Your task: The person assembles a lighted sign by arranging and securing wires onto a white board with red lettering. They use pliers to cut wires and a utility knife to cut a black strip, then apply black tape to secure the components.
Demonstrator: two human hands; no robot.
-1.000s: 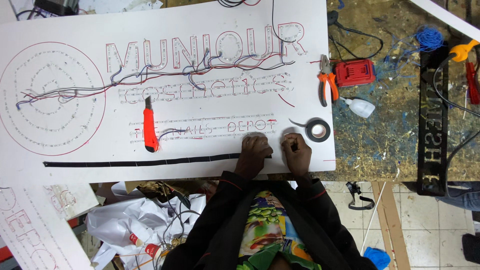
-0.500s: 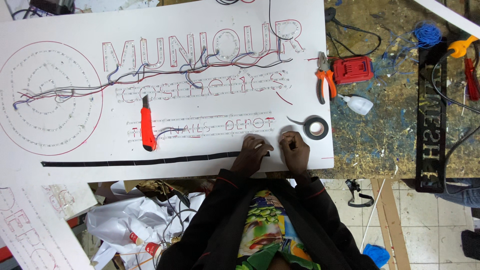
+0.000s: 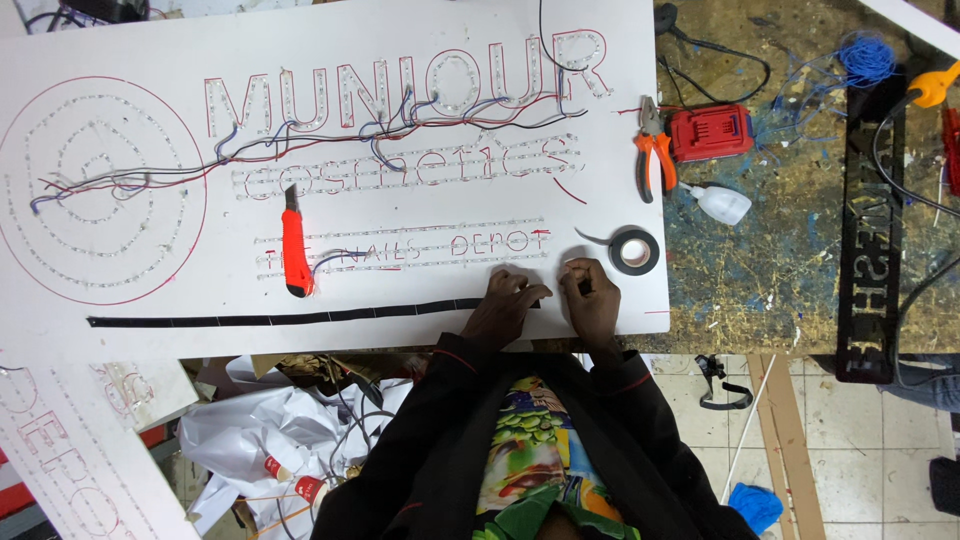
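Observation:
A large white sign board (image 3: pixel 620 60) with outlined letters, rows of small lights and red, blue and black wires lies on the workbench. A long black tape strip (image 3: pixel 300 317) runs along its near edge. My left hand (image 3: pixel 505 305) rests with fingers spread on the strip's right end. My right hand (image 3: pixel 590 298) sits just right of it, fingers curled and pinching at that end. A black tape roll (image 3: pixel 635 250) with a loose tail lies just beyond my right hand. An orange utility knife (image 3: pixel 293 240) lies on the board to the left.
Right of the board, on the stained bench, are orange-handled pliers (image 3: pixel 655 150), a red battery pack (image 3: pixel 712 132), a white squeeze bottle (image 3: pixel 722 203) and a black cut-out letter strip (image 3: pixel 868 250). Crumpled paper and plastic (image 3: pixel 260 430) fill the space below the bench's near edge.
Both hands stay at the right end of the tape strip, with only slight finger shifts. The view has drifted a little.

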